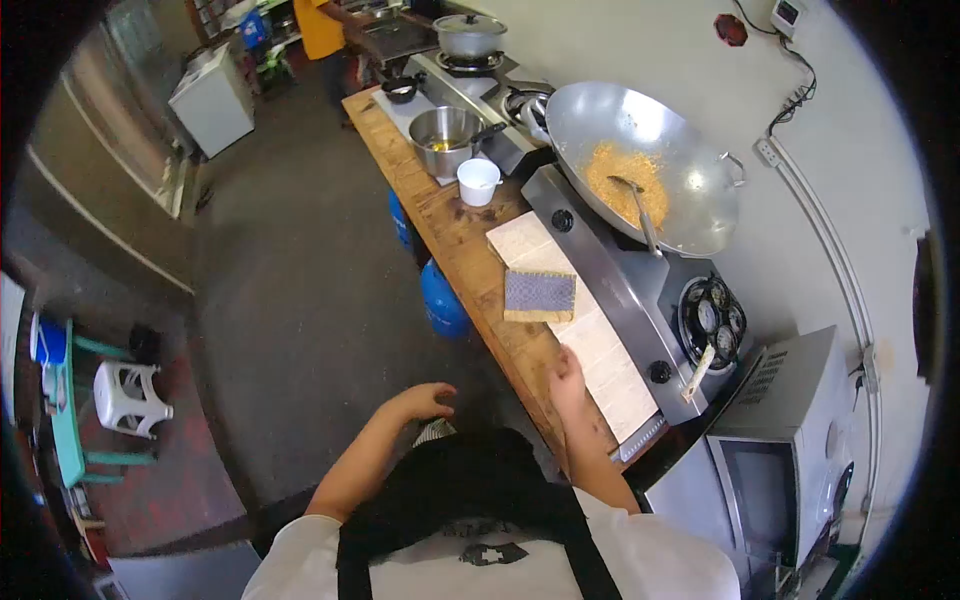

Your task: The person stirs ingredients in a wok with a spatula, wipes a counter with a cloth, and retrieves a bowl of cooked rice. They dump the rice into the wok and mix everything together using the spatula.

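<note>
While the wooden tabletop (472, 255) runs along your right side, the steel stove (615, 280) beyond it carries a wide wok (695, 165). Nearer you, a strip of pale tiles (612, 370) bears a patterned cloth (540, 295), just ahead of your right hand (567, 380); its fingers look bent, but I cannot tell whether they press together. Your left hand (425, 401) hangs in mid-air, well apart, fingers curled and loosely spread.

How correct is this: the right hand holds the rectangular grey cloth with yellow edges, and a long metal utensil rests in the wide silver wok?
One mistake: the right hand is apart from the cloth, which lies unheld, as the head view shows. The utensil rests in the wok.
</note>
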The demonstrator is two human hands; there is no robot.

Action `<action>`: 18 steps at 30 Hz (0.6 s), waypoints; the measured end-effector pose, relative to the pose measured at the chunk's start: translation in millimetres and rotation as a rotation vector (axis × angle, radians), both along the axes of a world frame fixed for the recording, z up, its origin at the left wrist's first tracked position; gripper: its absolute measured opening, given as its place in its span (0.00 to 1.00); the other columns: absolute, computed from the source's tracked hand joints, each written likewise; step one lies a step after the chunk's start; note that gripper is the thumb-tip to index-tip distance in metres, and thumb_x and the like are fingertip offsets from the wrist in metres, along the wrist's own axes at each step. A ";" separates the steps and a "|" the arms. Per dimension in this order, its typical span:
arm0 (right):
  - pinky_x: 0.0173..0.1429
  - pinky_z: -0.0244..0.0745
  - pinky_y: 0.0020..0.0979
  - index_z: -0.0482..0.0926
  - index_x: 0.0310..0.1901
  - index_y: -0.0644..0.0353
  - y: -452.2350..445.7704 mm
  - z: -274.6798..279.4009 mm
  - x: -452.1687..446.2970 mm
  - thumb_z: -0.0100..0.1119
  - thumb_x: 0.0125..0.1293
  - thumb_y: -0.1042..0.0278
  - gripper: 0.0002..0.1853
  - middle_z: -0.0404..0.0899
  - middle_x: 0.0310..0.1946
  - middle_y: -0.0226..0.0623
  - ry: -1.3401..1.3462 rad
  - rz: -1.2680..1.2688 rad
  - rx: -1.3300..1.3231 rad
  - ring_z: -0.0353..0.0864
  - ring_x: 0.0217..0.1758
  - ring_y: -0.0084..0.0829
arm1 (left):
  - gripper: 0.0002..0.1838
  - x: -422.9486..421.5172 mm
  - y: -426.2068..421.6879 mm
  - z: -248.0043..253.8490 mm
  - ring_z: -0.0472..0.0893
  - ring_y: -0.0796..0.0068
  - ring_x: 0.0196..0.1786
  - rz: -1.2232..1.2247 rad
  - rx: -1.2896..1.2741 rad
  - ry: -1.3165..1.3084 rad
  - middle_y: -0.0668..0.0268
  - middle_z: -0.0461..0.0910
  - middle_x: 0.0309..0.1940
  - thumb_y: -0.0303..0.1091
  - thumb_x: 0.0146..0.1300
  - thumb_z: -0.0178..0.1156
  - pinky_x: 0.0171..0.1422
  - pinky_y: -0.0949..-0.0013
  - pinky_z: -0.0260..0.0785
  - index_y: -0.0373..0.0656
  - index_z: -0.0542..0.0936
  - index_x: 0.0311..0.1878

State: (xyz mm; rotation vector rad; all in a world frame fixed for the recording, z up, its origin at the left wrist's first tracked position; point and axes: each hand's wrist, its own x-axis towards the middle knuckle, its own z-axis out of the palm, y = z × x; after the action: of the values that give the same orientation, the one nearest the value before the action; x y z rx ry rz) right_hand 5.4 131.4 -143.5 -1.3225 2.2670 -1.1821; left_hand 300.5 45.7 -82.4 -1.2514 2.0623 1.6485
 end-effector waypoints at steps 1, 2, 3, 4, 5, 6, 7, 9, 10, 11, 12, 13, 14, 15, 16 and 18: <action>0.44 0.72 0.29 0.69 0.57 0.63 -18.1 -3.0 -3.2 0.55 0.53 0.75 0.26 0.76 0.45 0.47 -0.007 -0.072 -0.035 0.77 0.43 0.36 | 0.27 1.4 -19.7 -7.8 0.77 0.63 0.52 0.040 0.008 0.058 0.56 0.75 0.53 0.37 0.53 0.64 0.55 0.64 0.68 0.42 0.72 0.57; 0.45 0.72 0.31 0.67 0.59 0.63 -30.9 -5.5 -5.6 0.54 0.52 0.76 0.28 0.74 0.47 0.48 -0.015 -0.150 -0.065 0.77 0.44 0.38 | 0.26 1.5 -37.9 -23.8 0.77 0.64 0.50 0.076 0.022 0.112 0.56 0.76 0.52 0.37 0.53 0.64 0.53 0.65 0.69 0.42 0.73 0.56; 0.50 0.70 0.33 0.66 0.59 0.64 -42.8 -8.3 -9.1 0.55 0.53 0.75 0.28 0.73 0.50 0.51 -0.051 -0.226 -0.046 0.75 0.48 0.41 | 0.26 -2.8 -53.9 -20.4 0.78 0.65 0.49 0.107 0.035 0.166 0.56 0.76 0.51 0.37 0.53 0.64 0.51 0.65 0.70 0.41 0.73 0.56; 0.55 0.67 0.36 0.65 0.60 0.64 -54.0 -10.5 -15.2 0.55 0.54 0.74 0.28 0.71 0.52 0.53 -0.086 -0.303 -0.031 0.72 0.52 0.45 | 0.25 -8.6 -66.0 -16.6 0.79 0.67 0.45 0.103 -0.042 0.157 0.57 0.78 0.48 0.37 0.54 0.64 0.47 0.65 0.72 0.41 0.73 0.55; 0.59 0.65 0.39 0.65 0.60 0.64 -63.5 -7.9 -20.1 0.56 0.55 0.73 0.28 0.69 0.55 0.56 -0.119 -0.379 -0.021 0.69 0.56 0.48 | 0.25 -18.1 -76.9 -16.3 0.79 0.67 0.45 0.096 -0.016 0.160 0.56 0.78 0.48 0.37 0.54 0.64 0.47 0.65 0.72 0.41 0.73 0.55; 0.55 0.68 0.38 0.70 0.56 0.65 -72.5 -5.5 -19.5 0.55 0.55 0.74 0.24 0.74 0.47 0.55 -0.035 -0.455 -0.051 0.74 0.52 0.47 | 0.25 -28.0 -87.6 -16.5 0.79 0.66 0.46 0.093 0.008 0.163 0.56 0.77 0.49 0.37 0.54 0.64 0.47 0.65 0.72 0.40 0.73 0.55; 0.54 0.69 0.38 0.71 0.53 0.66 -77.5 -4.3 -23.0 0.55 0.54 0.74 0.22 0.76 0.44 0.54 -0.060 -0.423 -0.033 0.75 0.49 0.47 | 0.25 -39.6 -98.7 -17.4 0.79 0.65 0.46 0.096 0.030 0.168 0.56 0.77 0.49 0.37 0.54 0.64 0.47 0.65 0.72 0.40 0.73 0.55; 0.50 0.70 0.38 0.75 0.48 0.67 -84.3 -5.3 -31.0 0.55 0.54 0.74 0.18 0.78 0.37 0.52 -0.106 -0.335 0.001 0.77 0.44 0.47 | 0.27 -68.1 -116.5 -41.4 0.79 0.64 0.45 0.124 0.148 0.252 0.56 0.77 0.48 0.38 0.53 0.65 0.48 0.64 0.71 0.40 0.72 0.56; 0.46 0.72 0.37 0.78 0.42 0.67 -88.3 -5.9 -27.6 0.56 0.54 0.72 0.13 0.79 0.29 0.49 -0.195 -0.400 -0.072 0.79 0.37 0.46 | 0.28 -83.2 -122.9 -58.4 0.79 0.63 0.45 0.141 0.207 0.292 0.56 0.77 0.47 0.39 0.52 0.65 0.48 0.64 0.71 0.40 0.71 0.57; 0.45 0.72 0.36 0.78 0.41 0.66 -88.0 -9.1 -30.1 0.57 0.54 0.72 0.13 0.79 0.30 0.48 -0.181 -0.388 -0.029 0.79 0.37 0.44 | 0.30 -97.5 -126.9 -78.4 0.79 0.62 0.45 0.150 0.106 0.311 0.56 0.77 0.47 0.39 0.52 0.65 0.49 0.63 0.71 0.40 0.70 0.57; 0.44 0.73 0.36 0.78 0.41 0.65 -87.9 -13.2 -33.2 0.57 0.54 0.72 0.13 0.79 0.31 0.47 -0.168 -0.376 0.011 0.79 0.36 0.42 | 0.31 -111.8 -130.2 -99.6 0.78 0.61 0.46 0.158 0.001 0.330 0.55 0.77 0.47 0.39 0.51 0.66 0.49 0.63 0.70 0.40 0.69 0.58; 0.43 0.73 0.35 0.77 0.41 0.64 -88.4 -16.5 -34.5 0.57 0.54 0.72 0.12 0.79 0.32 0.46 -0.158 -0.367 0.052 0.79 0.35 0.40 | 0.32 -125.4 -136.0 -108.2 0.78 0.61 0.46 0.162 -0.103 0.347 0.54 0.77 0.46 0.40 0.51 0.66 0.50 0.63 0.70 0.39 0.68 0.59; 0.43 0.73 0.36 0.77 0.40 0.64 -87.7 -19.6 -33.9 0.57 0.53 0.72 0.11 0.78 0.32 0.46 -0.089 -0.336 0.061 0.79 0.35 0.40 | 0.35 -134.9 -137.8 -83.0 0.77 0.60 0.49 0.152 -0.072 0.364 0.52 0.77 0.47 0.41 0.49 0.67 0.52 0.63 0.69 0.38 0.66 0.59; 0.42 0.73 0.36 0.78 0.39 0.64 -85.0 -23.1 -31.9 0.57 0.53 0.72 0.11 0.78 0.33 0.46 -0.021 -0.306 0.074 0.78 0.35 0.41 | 0.36 -142.3 -138.8 -66.8 0.77 0.60 0.49 0.123 -0.135 0.280 0.51 0.76 0.48 0.41 0.49 0.67 0.53 0.63 0.69 0.37 0.66 0.59; 0.41 0.72 0.36 0.78 0.38 0.64 -85.2 -25.0 -32.0 0.57 0.53 0.73 0.10 0.77 0.33 0.46 0.050 -0.278 0.086 0.77 0.35 0.41 | 0.36 -151.1 -141.9 -53.9 0.77 0.60 0.50 0.093 -0.199 0.201 0.50 0.76 0.48 0.41 0.49 0.67 0.53 0.64 0.68 0.36 0.66 0.59; 0.42 0.72 0.37 0.78 0.36 0.63 -85.3 -19.8 -27.9 0.57 0.51 0.73 0.09 0.76 0.34 0.46 0.060 -0.220 0.080 0.77 0.36 0.42 | 0.35 -166.4 -147.2 -45.4 0.77 0.61 0.50 0.122 -0.299 0.115 0.50 0.76 0.48 0.42 0.48 0.68 0.53 0.64 0.69 0.35 0.67 0.58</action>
State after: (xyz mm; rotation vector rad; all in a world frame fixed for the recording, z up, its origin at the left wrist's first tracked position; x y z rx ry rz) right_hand -22.5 46.1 -163.3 -1.1158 2.5277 -1.1177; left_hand 134.1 -101.5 -127.9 -1.4296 2.4178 1.5345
